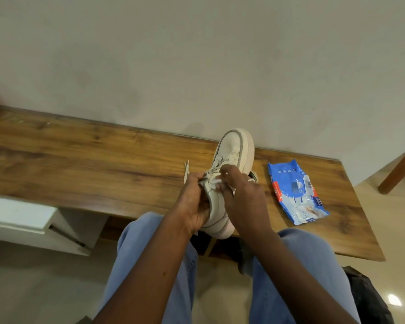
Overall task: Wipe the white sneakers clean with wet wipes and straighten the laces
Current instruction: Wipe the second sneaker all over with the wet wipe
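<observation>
Both hands on sneaker (234,153), at the laces (211,178).
I see left hand (194,203) fingers curled round the sneaker's collar and right hand (244,198) fingers pinching the laces. Sneaker sits on wood surface (91,155) by the near edge, toe toward the wall. Wipes pack (295,193) lies just right of it.

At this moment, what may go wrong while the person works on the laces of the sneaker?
1. The sneaker has its heel at the near edge of the table. If the left hand loosens its grip, the sneaker may tip off.
2. The right hand pinches a lace. A hard pull might drag the loose lace end back through the eyelets.
</observation>
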